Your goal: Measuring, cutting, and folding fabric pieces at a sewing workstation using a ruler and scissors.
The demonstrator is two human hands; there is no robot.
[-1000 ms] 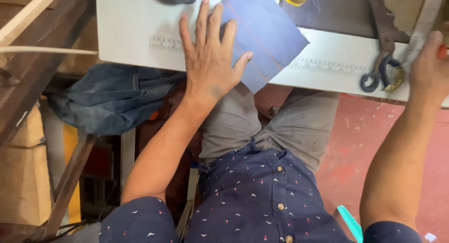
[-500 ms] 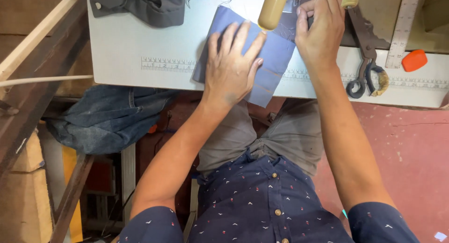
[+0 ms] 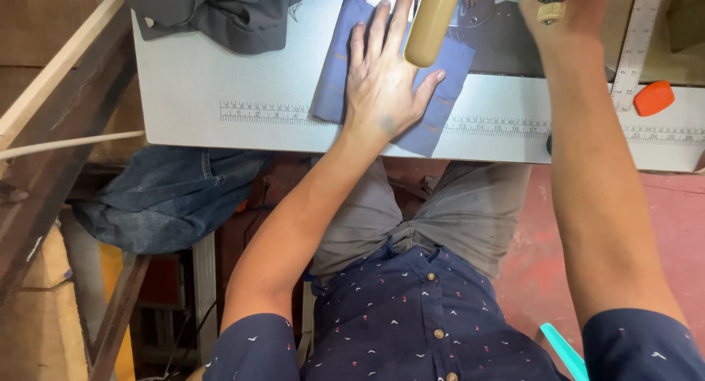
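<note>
Pale table [image 3: 220,73] spans the upper frame; dark cloth [image 3: 220,14] upper left. We note our left hand [image 3: 385,80], fingers spread flat, pressing blue fabric [image 3: 334,73] at top centre. Right hand [image 3: 569,14] upper right, fingers cropped, cannot tell.

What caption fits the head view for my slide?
Left hand flat on blue cloth at a sewing table; right hand raised.

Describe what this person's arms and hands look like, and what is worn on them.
Both arms are bare from above the elbow down. Each upper arm is covered by a short sleeve of a dark navy button shirt, speckled with tiny white and red marks. The left hand wears no glove, ring or watch. The right hand is partly cut off, with no glove visible.
</note>
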